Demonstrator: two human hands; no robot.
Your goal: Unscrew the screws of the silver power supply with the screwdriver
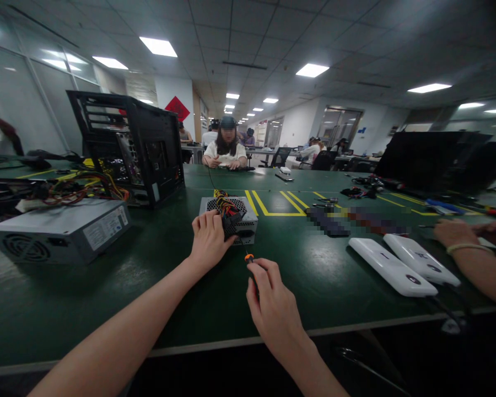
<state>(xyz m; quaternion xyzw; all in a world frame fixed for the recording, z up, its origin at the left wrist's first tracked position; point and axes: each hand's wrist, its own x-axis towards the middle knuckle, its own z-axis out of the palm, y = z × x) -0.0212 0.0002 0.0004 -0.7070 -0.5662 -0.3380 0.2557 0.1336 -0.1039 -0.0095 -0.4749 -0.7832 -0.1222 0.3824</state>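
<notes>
Grey metal power supply unit (231, 219) steadied under the left hand (209, 240), screwdriver (251, 264) gripped in the right hand (273, 309).

The left hand's fingers curl over the unit's near corner beside the coloured wire bundle (225, 207); it looks wise to keep that hold firm and bring the tip in squarely. The unit sits on the green table (149, 275), just ahead and left of the right hand, close but apart.
</notes>
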